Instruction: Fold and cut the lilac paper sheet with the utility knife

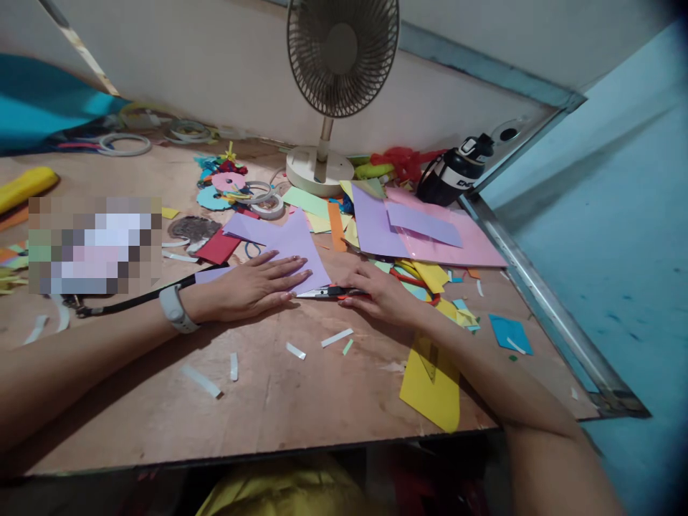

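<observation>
My left hand (pixel 258 287) lies flat with its fingers stretched over a purple sheet of paper (pixel 301 247), pressing it to the wooden table. A grey wristband (pixel 176 307) is on that wrist. My right hand (pixel 376 292) is closed around a utility knife (pixel 334 292) with black and orange parts. The knife's silver front end points left, along the paper's near edge, and reaches close to my left thumb. How far the blade is out cannot be made out. A red folded paper (pixel 219 246) lies beyond my left hand.
A fan (pixel 321 172) stands at the back, with a black bottle (pixel 456 170) to its right. Purple and pink sheets (pixel 462 233) are stacked at right. A yellow paper piece (pixel 430 387) lies near the front edge; paper strips (pixel 337 337) are scattered about. A black strap (pixel 145 295) runs leftward.
</observation>
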Available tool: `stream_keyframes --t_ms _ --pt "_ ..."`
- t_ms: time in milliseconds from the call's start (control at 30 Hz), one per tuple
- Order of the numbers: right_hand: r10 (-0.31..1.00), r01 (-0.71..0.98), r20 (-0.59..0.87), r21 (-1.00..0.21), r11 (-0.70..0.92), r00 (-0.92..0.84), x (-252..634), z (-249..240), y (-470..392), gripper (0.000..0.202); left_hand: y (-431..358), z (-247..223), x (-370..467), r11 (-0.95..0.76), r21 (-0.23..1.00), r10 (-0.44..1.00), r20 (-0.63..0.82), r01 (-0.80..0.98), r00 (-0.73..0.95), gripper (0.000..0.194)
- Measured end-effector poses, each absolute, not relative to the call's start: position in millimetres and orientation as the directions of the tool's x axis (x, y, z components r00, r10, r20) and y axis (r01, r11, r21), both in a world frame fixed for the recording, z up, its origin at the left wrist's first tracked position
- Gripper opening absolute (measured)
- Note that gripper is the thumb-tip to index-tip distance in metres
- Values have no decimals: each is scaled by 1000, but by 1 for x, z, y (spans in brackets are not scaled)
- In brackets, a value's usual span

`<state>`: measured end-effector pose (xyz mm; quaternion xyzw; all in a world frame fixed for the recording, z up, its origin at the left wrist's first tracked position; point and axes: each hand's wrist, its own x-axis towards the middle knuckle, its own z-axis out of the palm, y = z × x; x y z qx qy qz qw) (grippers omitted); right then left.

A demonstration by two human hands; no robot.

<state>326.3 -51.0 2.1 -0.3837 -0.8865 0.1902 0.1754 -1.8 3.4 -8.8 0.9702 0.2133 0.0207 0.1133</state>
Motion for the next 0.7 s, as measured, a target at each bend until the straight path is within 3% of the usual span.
stream_keyframes --t_ms 200,367,700 --pt "750 621 188 -454 639 -635 327 1 -51 21 3 -9 -2 -880 221 426 -23 421 904 62" --pt "757 654 117 -432 622 -643 334 8 -48 22 3 -12 7 -874 221 435 -42 433 900 62" --pt "732 612 99 -481 628 -674 347 11 -40 20 6 10 -10 -843 287 474 -5 456 880 55"
